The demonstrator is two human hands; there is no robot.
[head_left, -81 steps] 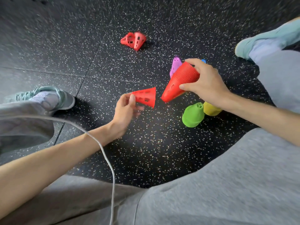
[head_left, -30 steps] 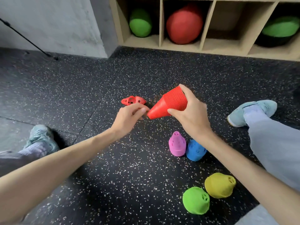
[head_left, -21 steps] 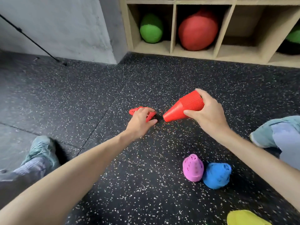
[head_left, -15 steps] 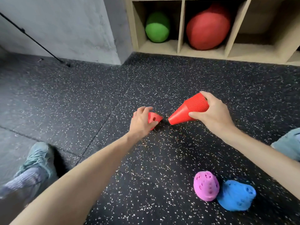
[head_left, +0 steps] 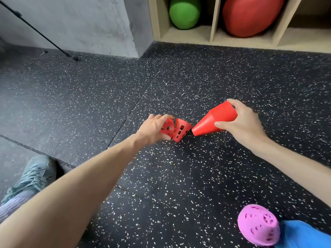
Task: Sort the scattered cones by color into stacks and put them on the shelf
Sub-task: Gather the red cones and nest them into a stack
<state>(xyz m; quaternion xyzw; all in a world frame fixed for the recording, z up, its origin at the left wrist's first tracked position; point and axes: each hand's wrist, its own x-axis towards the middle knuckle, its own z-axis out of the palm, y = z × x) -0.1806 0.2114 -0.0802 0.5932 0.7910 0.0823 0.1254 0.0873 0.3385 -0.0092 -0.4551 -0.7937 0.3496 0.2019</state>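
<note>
Two loose red cones with holes lie side by side on the black speckled floor: the left one [head_left: 167,128] and the right one [head_left: 181,129]. My left hand [head_left: 153,128] is curled around the left cone, thumb under it. My right hand [head_left: 240,122] holds a stack of red cones [head_left: 213,121] tilted on its side, its wide end pointing at the loose cones and just short of the right one. A pink cone stack [head_left: 258,227] and a blue cone stack [head_left: 302,235] stand at the bottom right.
A wooden shelf [head_left: 214,17] with open compartments runs along the back, holding a green ball [head_left: 184,12] and a red ball [head_left: 250,15]. A grey wall corner [head_left: 132,27] juts out on the left. My shoe [head_left: 34,176] rests at the lower left.
My left hand let go of the single red cone it held, reached forward to the two loose cones and closed on the left one. My right hand followed with the red stack.
</note>
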